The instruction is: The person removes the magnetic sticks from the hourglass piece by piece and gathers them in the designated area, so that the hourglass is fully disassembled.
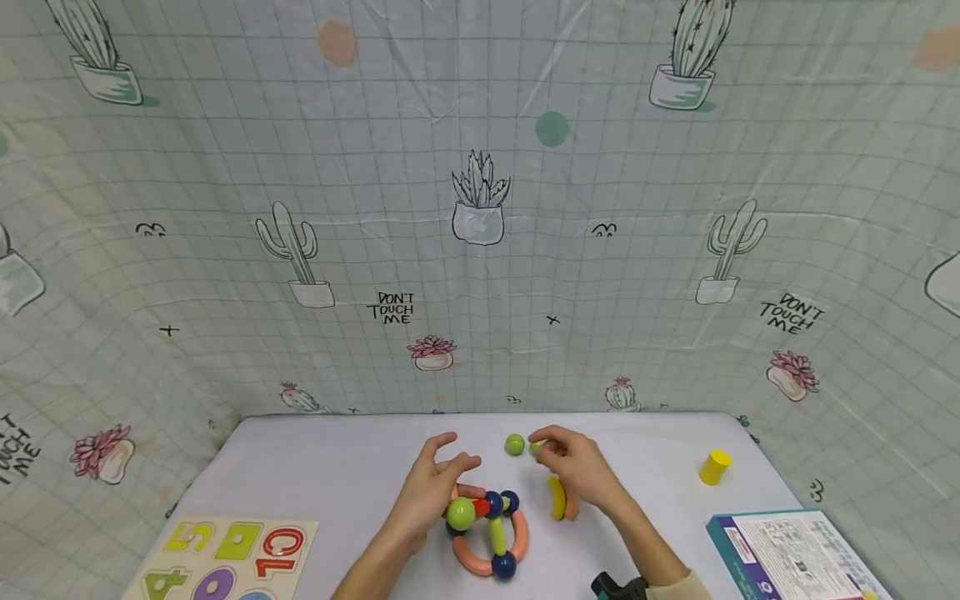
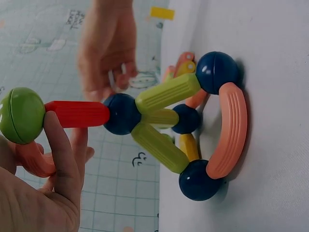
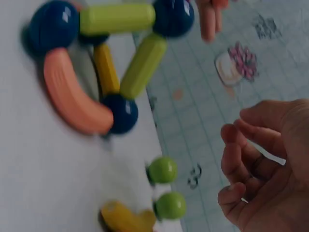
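A ball-and-stick construction toy stands in front of me: navy balls [image 2: 218, 72], light green sticks [image 2: 166, 93] and curved salmon sticks [image 2: 231, 130]. A red stick [image 2: 79, 114] rises from its top navy ball, with a green ball [image 1: 461, 513] at the end. A short curved salmon piece [image 2: 36, 162] is beside that ball. My left hand [image 1: 431, 492] has its fingers spread around this end, one fingertip touching the red stick. My right hand [image 1: 573, 465] hovers with loosely bent fingers and nothing visible between them. Two green balls [image 3: 162, 170] sit on the table near it.
Yellow [image 1: 557, 498] and salmon [image 1: 572, 505] curved pieces lie below my right hand. A yellow cylinder [image 1: 715, 467] stands to the right, with a printed box [image 1: 795, 554] nearer me. At the left lies a number puzzle board [image 1: 300, 575]. A patterned cloth [image 1: 480, 275] hangs behind the table.
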Demonstrator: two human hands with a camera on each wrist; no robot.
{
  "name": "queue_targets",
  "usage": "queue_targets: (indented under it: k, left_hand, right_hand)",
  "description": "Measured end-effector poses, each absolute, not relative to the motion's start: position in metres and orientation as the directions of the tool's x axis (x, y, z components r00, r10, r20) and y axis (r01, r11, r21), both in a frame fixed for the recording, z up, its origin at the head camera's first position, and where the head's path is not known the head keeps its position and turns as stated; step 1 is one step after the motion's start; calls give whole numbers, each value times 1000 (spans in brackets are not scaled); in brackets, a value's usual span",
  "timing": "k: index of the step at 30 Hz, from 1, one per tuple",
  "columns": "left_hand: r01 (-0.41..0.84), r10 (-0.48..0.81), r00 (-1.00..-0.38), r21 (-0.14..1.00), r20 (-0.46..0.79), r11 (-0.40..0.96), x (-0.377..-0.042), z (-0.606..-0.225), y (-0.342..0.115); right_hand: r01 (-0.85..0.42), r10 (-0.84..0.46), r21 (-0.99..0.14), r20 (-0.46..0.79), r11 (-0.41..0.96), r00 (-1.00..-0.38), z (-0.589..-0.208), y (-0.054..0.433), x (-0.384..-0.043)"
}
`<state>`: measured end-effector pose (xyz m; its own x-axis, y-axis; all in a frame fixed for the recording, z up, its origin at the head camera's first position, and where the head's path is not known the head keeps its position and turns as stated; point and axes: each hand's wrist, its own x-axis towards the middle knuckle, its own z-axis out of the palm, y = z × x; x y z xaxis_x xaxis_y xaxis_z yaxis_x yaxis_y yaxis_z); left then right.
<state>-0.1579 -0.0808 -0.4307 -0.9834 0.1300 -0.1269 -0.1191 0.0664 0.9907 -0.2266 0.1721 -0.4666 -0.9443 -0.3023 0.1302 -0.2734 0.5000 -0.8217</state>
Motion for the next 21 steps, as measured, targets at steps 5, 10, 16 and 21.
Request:
queue_targets:
  k: [5,10,16,21]
  left_hand:
    - [-102,161,-981,994,-107,43,-158,-432,-83]
    - [-100,172,-980,994,-105,38,-159,-431,-84]
    - [-117,150,-981,992,-124,57,-157,-430,-86]
    - [-131,113,-984,990,-136,49,-156,-430,-88]
  right_hand:
    - [-361,-565,-870,120,335,-816,-450,127,-213]
    - [-424,-638,-856,154,295,-755,-446,103,-216]
    - [-456,-635,-834,174,311,-752,-449,100,-221]
    - [-427,-582,-838,169,340,-795,-446,106,-223]
